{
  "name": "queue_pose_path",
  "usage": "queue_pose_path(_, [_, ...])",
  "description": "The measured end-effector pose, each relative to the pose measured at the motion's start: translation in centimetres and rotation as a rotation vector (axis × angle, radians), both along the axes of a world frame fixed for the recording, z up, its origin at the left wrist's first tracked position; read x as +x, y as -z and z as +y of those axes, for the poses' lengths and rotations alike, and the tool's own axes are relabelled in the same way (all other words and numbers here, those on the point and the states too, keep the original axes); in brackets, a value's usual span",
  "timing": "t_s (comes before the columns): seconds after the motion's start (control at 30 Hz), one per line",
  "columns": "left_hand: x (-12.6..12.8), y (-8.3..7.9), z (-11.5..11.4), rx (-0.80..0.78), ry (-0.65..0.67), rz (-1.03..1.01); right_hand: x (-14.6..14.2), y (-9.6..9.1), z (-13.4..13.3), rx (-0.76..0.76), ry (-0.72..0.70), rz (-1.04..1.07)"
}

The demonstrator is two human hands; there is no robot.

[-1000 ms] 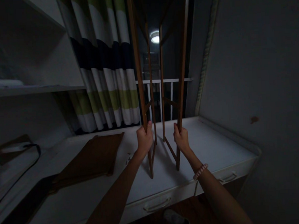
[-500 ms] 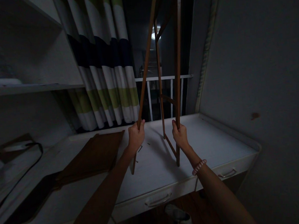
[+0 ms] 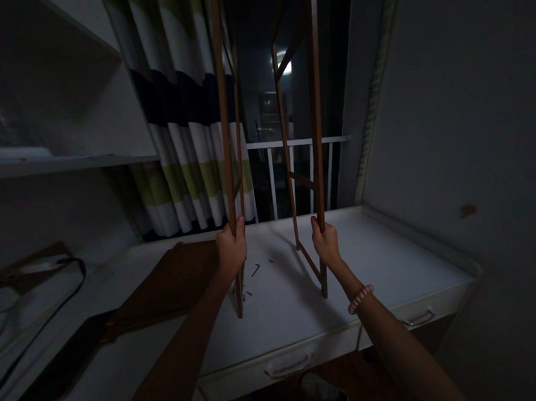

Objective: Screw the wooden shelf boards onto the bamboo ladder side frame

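Two tall brown wooden side frames with crossbars stand upright on the white desk (image 3: 280, 327), their tops cut off by the picture edge. My left hand (image 3: 231, 248) is wrapped round the front post of the left wooden frame (image 3: 226, 136). Round the front post of the right wooden frame (image 3: 316, 119), my right hand (image 3: 325, 242) is closed, a beaded bracelet on its wrist. Between the frames lie a hex key (image 3: 255, 269) and a small screw (image 3: 270, 261). Several more screws (image 3: 247, 293) are scattered by the left frame's foot.
Brown boards (image 3: 164, 279) lie on the desk at left, beside a dark flat panel (image 3: 62, 364). A power strip (image 3: 40, 266) with a cable sits farther left, under a white shelf (image 3: 66, 166). Behind are a striped curtain (image 3: 192, 144) and a white railing (image 3: 271, 182); a wall stands right.
The left frame's top has swung left, from leaning right to nearly upright, with my left hand moving slightly left. The right frame has stayed almost in place.
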State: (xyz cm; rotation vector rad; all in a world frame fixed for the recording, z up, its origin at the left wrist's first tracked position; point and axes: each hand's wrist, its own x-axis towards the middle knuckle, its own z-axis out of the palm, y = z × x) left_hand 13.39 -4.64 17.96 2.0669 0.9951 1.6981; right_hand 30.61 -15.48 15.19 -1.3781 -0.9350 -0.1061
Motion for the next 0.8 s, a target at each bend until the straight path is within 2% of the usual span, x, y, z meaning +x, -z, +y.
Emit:
queue_pose_path(0.17, [-0.5,0.0,0.3,0.008,-0.073,-0.018,-0.3,0.1,1.2,0.02,0.083,-0.065])
queue_pose_path(0.53, [-2.4,0.0,1.6,-0.008,-0.098,-0.079,-0.1,0.2,2.2,0.081,0.085,-0.009])
queue_pose_path(0.8, [-1.8,-0.3,1.5,-0.064,-0.087,-0.083,0.1,0.1,2.1,0.103,0.053,0.036])
